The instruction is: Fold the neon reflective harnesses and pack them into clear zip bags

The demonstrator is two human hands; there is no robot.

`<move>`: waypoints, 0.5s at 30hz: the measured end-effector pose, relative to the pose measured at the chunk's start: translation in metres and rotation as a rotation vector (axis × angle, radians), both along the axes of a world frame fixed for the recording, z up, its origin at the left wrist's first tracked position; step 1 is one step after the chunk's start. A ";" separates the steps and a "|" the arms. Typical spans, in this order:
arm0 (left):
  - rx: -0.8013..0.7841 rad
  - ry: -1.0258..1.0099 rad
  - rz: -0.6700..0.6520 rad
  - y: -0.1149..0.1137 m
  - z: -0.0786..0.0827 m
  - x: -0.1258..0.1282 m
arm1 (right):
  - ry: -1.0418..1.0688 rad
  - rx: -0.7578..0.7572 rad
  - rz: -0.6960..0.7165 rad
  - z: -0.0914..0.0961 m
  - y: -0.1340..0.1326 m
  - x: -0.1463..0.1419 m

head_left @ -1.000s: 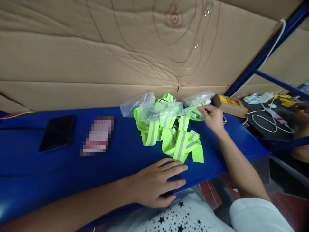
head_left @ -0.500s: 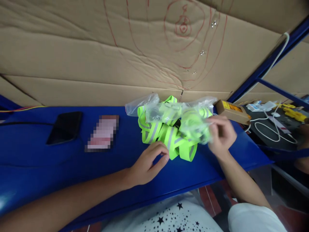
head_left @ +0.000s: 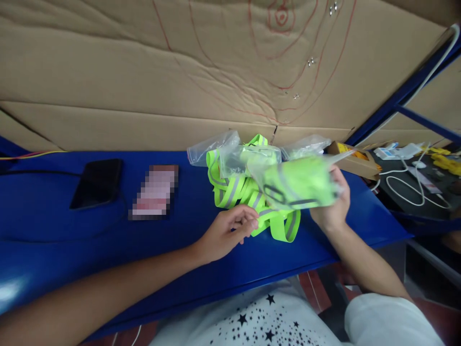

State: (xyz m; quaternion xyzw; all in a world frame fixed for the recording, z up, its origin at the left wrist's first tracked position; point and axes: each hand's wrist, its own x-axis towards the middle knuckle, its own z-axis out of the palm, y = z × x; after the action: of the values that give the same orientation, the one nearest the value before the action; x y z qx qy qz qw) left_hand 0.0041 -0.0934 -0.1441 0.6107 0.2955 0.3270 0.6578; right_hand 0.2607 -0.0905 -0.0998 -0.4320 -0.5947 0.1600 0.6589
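Note:
A heap of neon yellow-green reflective straps (head_left: 245, 192) with grey stripes lies on the blue table (head_left: 72, 240). My right hand (head_left: 333, 202) is closed on a clear plastic bag (head_left: 295, 185) stuffed with the same neon straps and holds it above the heap. My left hand (head_left: 226, 230) has its fingers curled and pinches a strap at the near edge of the heap. Two more clear bags (head_left: 212, 146) lie on and behind the heap.
A black phone (head_left: 95, 182) and a blurred card (head_left: 154, 192) lie on the left of the table. A brown cardboard box (head_left: 355, 161) sits at the right end, with white cables (head_left: 403, 185) and chargers beyond. A cardboard wall (head_left: 180, 72) rises behind the table.
My right hand has taken a bagged strap from the far right of the heap and lifted it toward me. My left hand left the table edge and closed on a strap.

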 end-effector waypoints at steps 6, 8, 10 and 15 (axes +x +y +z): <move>0.093 -0.133 -0.112 -0.003 0.003 -0.004 | 0.371 -0.508 0.232 -0.001 0.017 0.007; 0.091 -0.119 -0.136 -0.004 0.004 -0.006 | 0.355 -0.695 0.380 -0.007 0.025 0.005; 0.010 -0.107 -0.091 -0.005 0.004 -0.007 | 0.347 -0.801 0.454 -0.013 0.033 0.005; -0.159 -0.046 -0.116 -0.001 0.002 -0.002 | 0.409 -0.772 0.392 -0.019 0.039 0.010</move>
State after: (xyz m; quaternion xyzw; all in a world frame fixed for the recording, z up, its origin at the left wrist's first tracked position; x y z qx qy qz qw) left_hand 0.0017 -0.0943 -0.1419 0.5649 0.2698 0.2777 0.7287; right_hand 0.2710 -0.0511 -0.1189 -0.4843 -0.4202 0.5721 0.5114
